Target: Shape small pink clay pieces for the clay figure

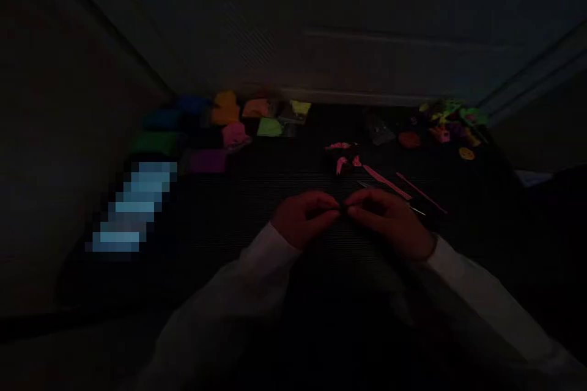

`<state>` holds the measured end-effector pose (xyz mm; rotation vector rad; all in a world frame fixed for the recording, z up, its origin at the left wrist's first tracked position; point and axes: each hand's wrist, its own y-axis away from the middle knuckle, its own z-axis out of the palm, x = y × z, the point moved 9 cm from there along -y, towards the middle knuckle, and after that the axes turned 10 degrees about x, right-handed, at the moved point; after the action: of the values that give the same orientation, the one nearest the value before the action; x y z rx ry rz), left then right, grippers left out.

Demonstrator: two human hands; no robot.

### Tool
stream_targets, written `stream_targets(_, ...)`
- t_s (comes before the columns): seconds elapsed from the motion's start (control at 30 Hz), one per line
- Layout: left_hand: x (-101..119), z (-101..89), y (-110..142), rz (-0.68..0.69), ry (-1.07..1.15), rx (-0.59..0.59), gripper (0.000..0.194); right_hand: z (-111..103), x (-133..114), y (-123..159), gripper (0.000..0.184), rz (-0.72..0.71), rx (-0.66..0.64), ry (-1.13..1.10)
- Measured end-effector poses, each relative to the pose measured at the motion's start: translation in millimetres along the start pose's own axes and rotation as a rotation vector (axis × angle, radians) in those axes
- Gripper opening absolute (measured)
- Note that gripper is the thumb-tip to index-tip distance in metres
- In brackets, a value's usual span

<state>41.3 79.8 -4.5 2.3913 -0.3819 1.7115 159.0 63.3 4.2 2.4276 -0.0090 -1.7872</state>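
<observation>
Pinching a tiny, indistinct dark piece (342, 208) near frame centre, left hand (300, 214) and right hand (398, 223) have fingertips closed on it; a flat pink strip (386, 181) lies centre right.

Matt, creased cloth sleeves (271, 253) behind the fingers (324, 198); slim, metallic-looking tool (363, 184) just beyond; matt, ribbed-looking bench (257, 186) below.

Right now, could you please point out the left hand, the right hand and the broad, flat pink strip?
Left hand (299, 217): head view, middle of the hand.
Right hand (398, 220): head view, middle of the hand.
Broad, flat pink strip (387, 182): head view, midway along it.
</observation>
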Motion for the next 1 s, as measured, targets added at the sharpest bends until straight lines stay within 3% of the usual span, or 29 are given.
stream_targets(0.13,14.6,-10.5,4.6,0.269,-0.360,0.118,0.016,-8.5,-9.8,4.7,0.027,-0.255,0.125,0.334)
stream_targets(0.2,19.5,-9.4,12.2,0.421,-0.557,0.152,0.015,-4.5,-13.6,14.6,0.030,-0.405,0.153,0.527)
stream_targets(0.27,16.9,-9.2,18.9,0.469,-0.709,0.184,0.016,4.7,-11.2,26.1,0.034,-0.490,0.136,0.719)
stream_targets(0.4,15.0,-12.2,33.2,0.426,-0.899,0.262,0.022,21.7,-3.4,42.4,0.044,-0.511,0.060,1.027)
stream_targets(0.6,28.1,-11.5,59.7,0.296,-1.050,0.466,0.030,28.3,-9.9,43.2,0.050,-0.480,0.101,1.103)
stream_targets(0.8,23.7,6.1,61.9,0.168,-1.027,0.341,0.039,41.3,-8.1,42.1,0.048,-0.464,0.068,1.114)
stream_targets(1.0,23.8,9.2,68.9,0.158,-1.019,0.309,0.046,42.7,-3.9,48.6,0.049,-0.446,0.033,1.123)
